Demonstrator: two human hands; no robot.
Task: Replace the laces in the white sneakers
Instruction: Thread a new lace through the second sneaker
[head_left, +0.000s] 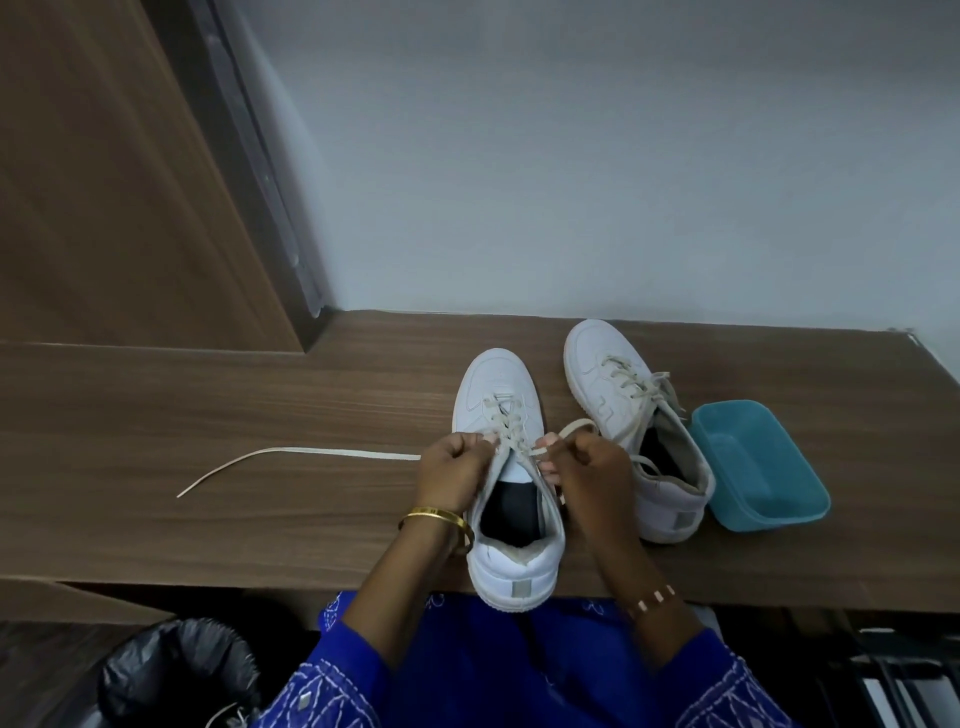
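Two white sneakers stand on a wooden desk (208, 415). The near sneaker (511, 519) has its heel over the desk's front edge, toe pointing away. My left hand (452, 473) grips its left collar and the cream lace (291, 453), whose long end trails left across the desk. My right hand (592, 467) pinches the lace's other end, which loops up by the upper eyelets. The lace crosses several lower eyelets. The second sneaker (623, 410) sits to the right, laced with loose ends.
A teal plastic tub (769, 478) lies right of the second sneaker. A bin with a black liner (176, 675) stands below the desk at the lower left. A white wall rises behind the desk, a wooden panel at the left.
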